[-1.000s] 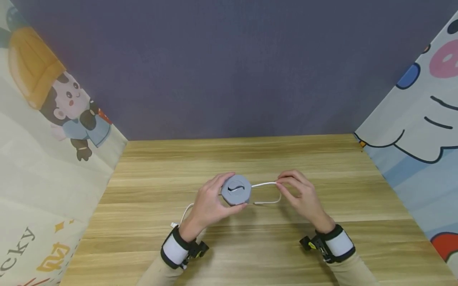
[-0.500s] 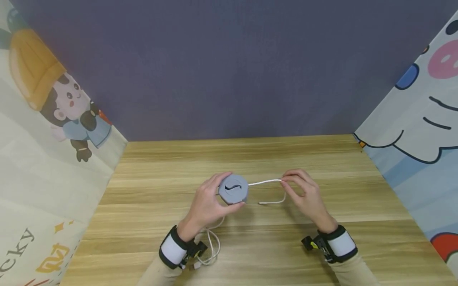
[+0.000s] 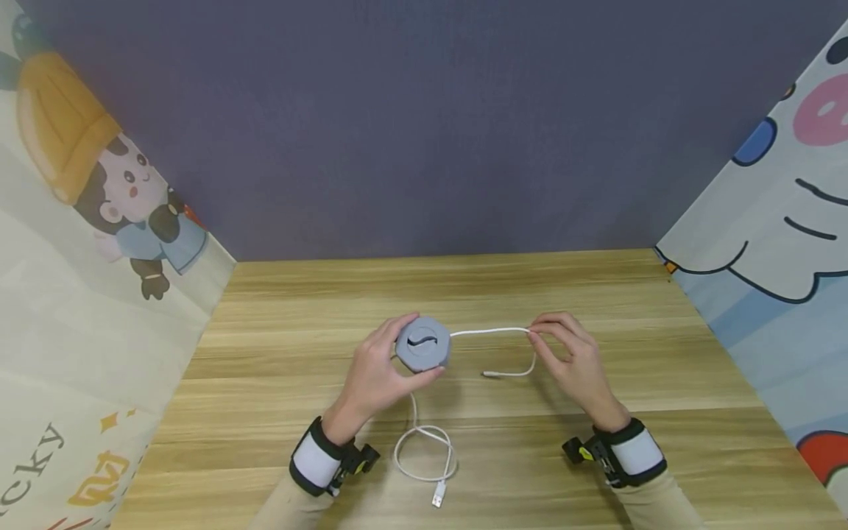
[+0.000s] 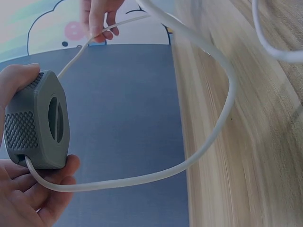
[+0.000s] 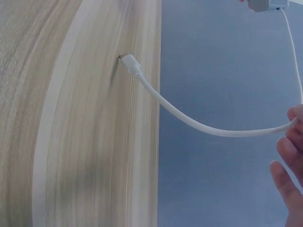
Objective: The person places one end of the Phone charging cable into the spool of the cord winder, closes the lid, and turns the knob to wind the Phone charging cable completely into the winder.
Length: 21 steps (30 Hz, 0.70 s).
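Observation:
My left hand (image 3: 376, 372) grips a grey, many-sided cable winder (image 3: 422, 344) between thumb and fingers. An S-shaped slot shows on its upper face, and the left wrist view shows its knurled side wall (image 4: 21, 130). A white USB cable (image 3: 486, 331) comes out of the winder on both sides. My right hand (image 3: 575, 362) pinches the right-hand length between thumb and fingertips. Past that pinch, the cable bends down and back to a small connector (image 5: 130, 62) hanging free. The other length leaves the winder beside my left fingers and loops below it, ending in a USB-A plug (image 3: 439, 494).
A wood-grain table (image 3: 298, 294) lies beneath both hands. Behind it rises a dark blue-grey panel (image 3: 424, 132). Printed cartoon sheets stand at the left (image 3: 79, 331) and right (image 3: 762, 243). Each wrist wears a strap with a small camera.
My hands have drawn apart, the winder going left and the right hand right, so more cable shows between them. The USB-A end swung from beside my left wrist to below the winder.

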Each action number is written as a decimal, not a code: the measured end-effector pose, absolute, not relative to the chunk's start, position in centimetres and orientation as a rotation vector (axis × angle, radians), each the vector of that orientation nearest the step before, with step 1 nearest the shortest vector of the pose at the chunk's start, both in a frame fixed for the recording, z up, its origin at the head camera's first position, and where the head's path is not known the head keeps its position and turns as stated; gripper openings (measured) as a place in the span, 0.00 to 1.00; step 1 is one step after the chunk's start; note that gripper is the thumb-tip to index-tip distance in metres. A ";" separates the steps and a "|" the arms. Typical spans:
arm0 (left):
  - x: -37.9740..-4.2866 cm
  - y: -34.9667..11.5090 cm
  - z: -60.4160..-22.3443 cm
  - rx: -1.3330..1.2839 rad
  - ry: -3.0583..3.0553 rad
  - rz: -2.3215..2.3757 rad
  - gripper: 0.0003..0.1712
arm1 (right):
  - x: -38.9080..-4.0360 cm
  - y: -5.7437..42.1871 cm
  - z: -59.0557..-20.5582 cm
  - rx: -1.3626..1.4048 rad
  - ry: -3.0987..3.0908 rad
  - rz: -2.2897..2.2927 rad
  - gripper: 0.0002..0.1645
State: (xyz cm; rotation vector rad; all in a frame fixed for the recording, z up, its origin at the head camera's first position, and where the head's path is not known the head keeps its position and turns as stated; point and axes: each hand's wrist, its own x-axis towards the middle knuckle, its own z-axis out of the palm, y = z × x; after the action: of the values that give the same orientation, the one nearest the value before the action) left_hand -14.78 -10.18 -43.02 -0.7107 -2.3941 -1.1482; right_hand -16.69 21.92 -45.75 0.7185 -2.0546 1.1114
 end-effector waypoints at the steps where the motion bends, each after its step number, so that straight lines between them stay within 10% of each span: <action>1: -14.8 -10.2 -43.0 -0.706 -2.397 -1.147 0.49 | -16.7 21.9 -45.8 0.714 -2.053 1.115 0.15; 21: -14.9 -10.4 -42.9 -0.675 -2.394 -1.140 0.49 | -17.1 22.9 -46.0 0.655 -2.035 1.107 0.11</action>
State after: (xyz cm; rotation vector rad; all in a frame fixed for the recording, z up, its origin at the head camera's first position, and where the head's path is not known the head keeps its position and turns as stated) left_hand -14.87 -10.38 -42.93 -0.6755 -2.3939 -1.1402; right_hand -17.11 22.89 -45.97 0.6548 -2.0351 1.1073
